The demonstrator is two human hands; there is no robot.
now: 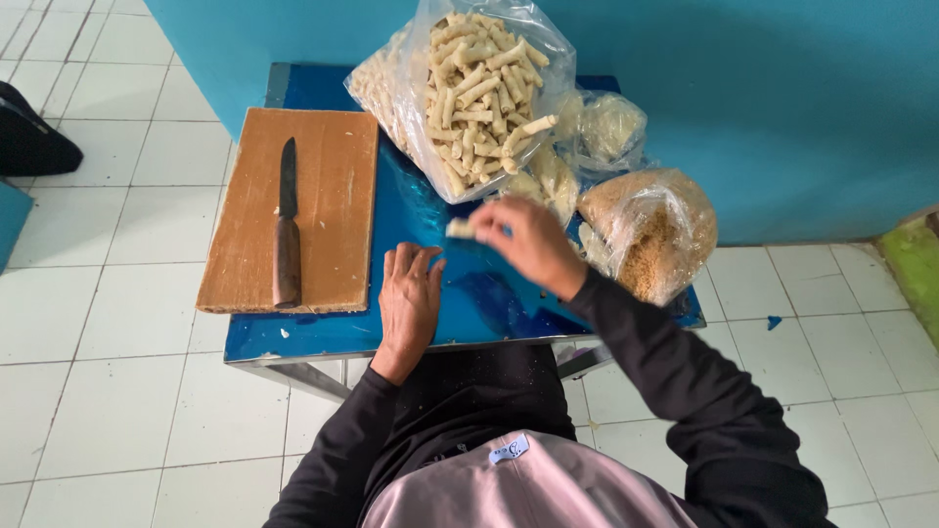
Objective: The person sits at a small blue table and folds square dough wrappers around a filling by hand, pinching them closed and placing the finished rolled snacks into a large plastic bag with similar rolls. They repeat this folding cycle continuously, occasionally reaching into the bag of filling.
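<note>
A low blue table (469, 293) carries a wooden cutting board (333, 196) at left and, at the far side, an open clear bag of pale dough sticks (469, 88). The left hand (409, 298) lies flat and released. The right hand (528, 240), nearer the bag, pinches one dough stick (460, 228), its long axis roughly left-right, just near of the bag's mouth.

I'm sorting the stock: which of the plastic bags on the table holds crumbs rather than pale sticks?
The rightmost bag, by the right hand: golden-brown crumbs, no sticks.

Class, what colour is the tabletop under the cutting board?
Glossy blue tabletop, clearest in the head view.
</note>
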